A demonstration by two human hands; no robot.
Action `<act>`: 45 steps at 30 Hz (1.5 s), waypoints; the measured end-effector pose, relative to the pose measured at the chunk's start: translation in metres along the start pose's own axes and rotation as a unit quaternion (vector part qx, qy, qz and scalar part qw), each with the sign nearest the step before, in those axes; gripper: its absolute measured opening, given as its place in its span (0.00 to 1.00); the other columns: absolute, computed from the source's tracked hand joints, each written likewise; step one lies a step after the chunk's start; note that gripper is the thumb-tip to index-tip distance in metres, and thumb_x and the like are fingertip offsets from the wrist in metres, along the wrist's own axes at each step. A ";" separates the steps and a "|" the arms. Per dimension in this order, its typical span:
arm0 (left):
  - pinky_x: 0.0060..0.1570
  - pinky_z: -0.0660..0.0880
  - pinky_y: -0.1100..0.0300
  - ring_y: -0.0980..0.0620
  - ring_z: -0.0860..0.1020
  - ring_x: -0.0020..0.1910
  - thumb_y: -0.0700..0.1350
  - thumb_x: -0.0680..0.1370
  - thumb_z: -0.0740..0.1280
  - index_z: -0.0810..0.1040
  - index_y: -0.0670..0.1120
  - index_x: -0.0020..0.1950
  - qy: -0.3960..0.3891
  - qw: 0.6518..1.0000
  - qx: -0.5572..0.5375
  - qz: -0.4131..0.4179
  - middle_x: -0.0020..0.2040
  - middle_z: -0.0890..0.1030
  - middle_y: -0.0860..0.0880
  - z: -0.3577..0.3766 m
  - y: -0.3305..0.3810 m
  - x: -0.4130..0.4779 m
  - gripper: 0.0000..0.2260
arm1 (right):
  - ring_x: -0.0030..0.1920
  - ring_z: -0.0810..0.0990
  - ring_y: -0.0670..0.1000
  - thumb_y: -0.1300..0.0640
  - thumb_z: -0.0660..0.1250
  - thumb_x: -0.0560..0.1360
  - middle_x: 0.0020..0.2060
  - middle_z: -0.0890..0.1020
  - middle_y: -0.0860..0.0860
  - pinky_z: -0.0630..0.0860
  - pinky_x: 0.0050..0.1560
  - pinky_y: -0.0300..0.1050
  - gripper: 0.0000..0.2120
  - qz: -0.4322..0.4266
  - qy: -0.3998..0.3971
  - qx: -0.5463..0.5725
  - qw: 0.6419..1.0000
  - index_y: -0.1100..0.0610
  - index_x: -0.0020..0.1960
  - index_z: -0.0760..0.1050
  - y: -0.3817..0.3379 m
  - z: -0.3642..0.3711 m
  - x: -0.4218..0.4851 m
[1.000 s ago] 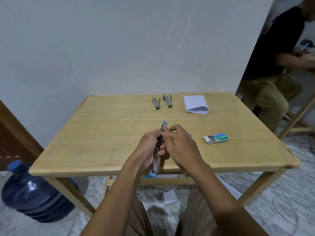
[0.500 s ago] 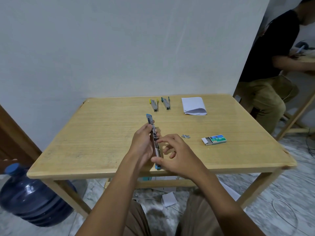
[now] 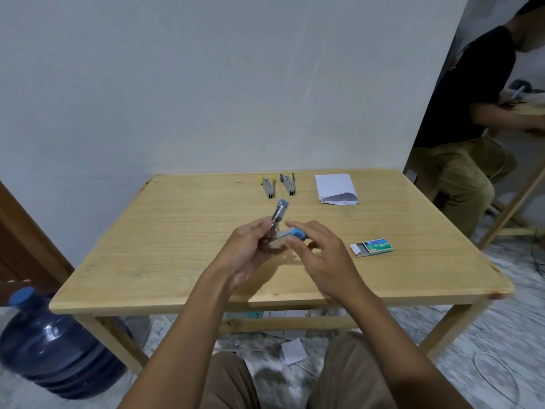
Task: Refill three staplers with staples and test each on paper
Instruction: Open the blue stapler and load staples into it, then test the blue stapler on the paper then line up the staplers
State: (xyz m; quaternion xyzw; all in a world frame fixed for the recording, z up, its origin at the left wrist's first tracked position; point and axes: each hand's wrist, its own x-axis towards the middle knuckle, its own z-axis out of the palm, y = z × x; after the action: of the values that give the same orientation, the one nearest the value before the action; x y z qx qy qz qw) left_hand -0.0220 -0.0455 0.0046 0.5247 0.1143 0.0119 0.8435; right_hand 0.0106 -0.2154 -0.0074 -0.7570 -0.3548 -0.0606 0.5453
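1. Lower left of the frame, on the floor beside a worktop leg: a large blue water jug [image 3: 56, 346] with a blue cap.
2. Across the middle, a pale wooden worktop [image 3: 177, 231], set against a plain wall.
3. Just left of centre, the left hand [image 3: 250, 255], raised above the worktop, fingers curled round the blue stapler [image 3: 280, 209] where its two arms meet.
4. Blue stapler swung open in a V: metal arm with a blue tip pointing up toward the far edge, blue-capped arm pointing right.
5. Above it in the frame, near the far edge: a yellow stapler [image 3: 267, 187] and a green stapler [image 3: 289, 185] lying side by side on the worktop, close but apart, neither touched.
6. Low in the frame, under the worktop: a white paper scrap [image 3: 292, 351] on the tiled floor.
7. Right of centre, the right hand [image 3: 321, 258], blurred, fingers loosely extended with the tips at the stapler's blue-capped arm; touching or pinching, cannot tell.
8. Upper right part of the worktop: a folded stack of white paper [image 3: 336, 188], lying flat.
9. Right of the right hand and well apart from the paper: a small staple box [image 3: 372, 247] with a green-and-blue label, its inner tray slid partly out to the left.
10. Upper right of the frame: a second person [image 3: 472, 113] in a black top and khaki trousers, seated at another table.
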 end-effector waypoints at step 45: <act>0.36 0.67 0.59 0.47 0.76 0.43 0.59 0.79 0.63 0.74 0.45 0.42 0.145 0.824 0.547 0.034 0.38 0.73 0.51 0.096 -0.016 0.188 0.17 | 0.33 0.69 0.51 0.45 0.71 0.73 0.34 0.74 0.54 0.64 0.32 0.43 0.15 0.334 0.132 -0.026 0.933 0.55 0.39 0.72 0.123 -0.137 0.100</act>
State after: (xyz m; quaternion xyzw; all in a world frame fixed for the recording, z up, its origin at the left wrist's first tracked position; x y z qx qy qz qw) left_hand 0.1788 -0.1114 -0.0027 0.8960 0.2049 0.0513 0.3906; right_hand 0.1995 -0.3065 -0.0009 -0.8308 -0.0051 0.0166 0.5562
